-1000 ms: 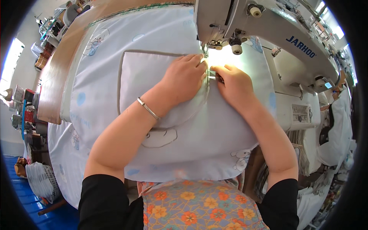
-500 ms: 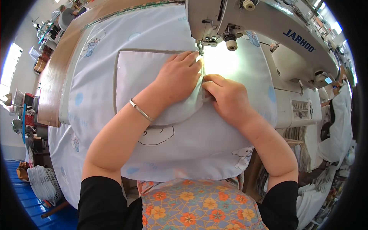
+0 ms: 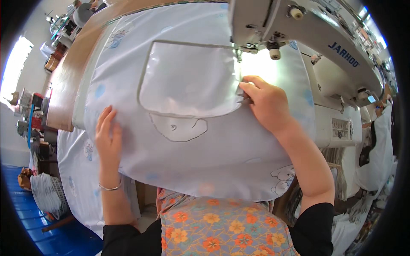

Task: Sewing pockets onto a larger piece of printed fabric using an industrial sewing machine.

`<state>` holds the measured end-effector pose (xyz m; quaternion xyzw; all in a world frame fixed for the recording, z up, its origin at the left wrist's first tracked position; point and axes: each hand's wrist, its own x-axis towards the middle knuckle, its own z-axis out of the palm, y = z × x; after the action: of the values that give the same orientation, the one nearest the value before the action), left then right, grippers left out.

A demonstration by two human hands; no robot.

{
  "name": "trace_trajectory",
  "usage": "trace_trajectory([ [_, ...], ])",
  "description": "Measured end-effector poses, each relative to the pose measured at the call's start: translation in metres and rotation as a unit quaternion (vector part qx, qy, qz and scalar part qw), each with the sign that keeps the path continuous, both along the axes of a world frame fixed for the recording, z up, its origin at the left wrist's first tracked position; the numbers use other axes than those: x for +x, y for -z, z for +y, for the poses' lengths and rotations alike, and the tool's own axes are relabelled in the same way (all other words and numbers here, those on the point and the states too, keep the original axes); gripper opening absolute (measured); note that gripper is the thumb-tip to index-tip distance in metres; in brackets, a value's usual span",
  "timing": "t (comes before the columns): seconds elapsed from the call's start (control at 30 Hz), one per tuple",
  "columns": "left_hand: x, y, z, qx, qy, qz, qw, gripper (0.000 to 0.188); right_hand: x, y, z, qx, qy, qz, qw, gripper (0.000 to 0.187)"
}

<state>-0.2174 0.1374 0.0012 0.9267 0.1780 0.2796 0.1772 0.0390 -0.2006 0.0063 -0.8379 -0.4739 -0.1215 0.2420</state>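
Pale fabric [image 3: 239, 149] with blue spots and outlined cartoon animals is spread across the sewing table. On it lies a white, round-cornered pocket piece [image 3: 188, 81] with grey edging, its right edge by the needle and presser foot [image 3: 238, 56] of a sewing machine [image 3: 256, 25]. My right hand [image 3: 270, 104] is closed, thumb and forefinger pinching the pocket piece's puckered right edge just below the presser foot. Off to the left, my left hand [image 3: 108, 138] is at the fabric's left side, fingers stretched out and holding nothing; whether it touches the fabric I cannot tell.
The machine's arm [image 3: 329, 51] crosses the upper right, and its lamp lights the fabric brightly. A wooden table edge [image 3: 68, 102] runs along the left. A white basket [image 3: 49, 194] stands low on the left by a blue floor. Another person [image 3: 83, 10] sits at the far upper left.
My left hand has left the pocket piece and moved down to the left, baring its surface. My right hand still pinches the edge. The whole view has shifted slightly.
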Motion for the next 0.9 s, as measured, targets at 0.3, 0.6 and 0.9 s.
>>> trace_trajectory([
  [0.3,0.071,-0.025,-0.063,-0.144,0.063,-0.071,0.985,0.042,-0.053,-0.005,-0.012,-0.015,0.012,0.045,0.999,0.041],
  [0.6,0.082,-0.027,-0.055,-0.155,0.011,-0.004,0.988,0.022,-0.051,0.004,-0.013,0.027,-0.012,0.025,0.999,0.037],
  [0.9,0.073,-0.025,-0.051,-0.118,-0.040,0.096,0.988,0.018,-0.048,0.007,-0.014,0.050,-0.027,0.011,0.998,0.036],
])
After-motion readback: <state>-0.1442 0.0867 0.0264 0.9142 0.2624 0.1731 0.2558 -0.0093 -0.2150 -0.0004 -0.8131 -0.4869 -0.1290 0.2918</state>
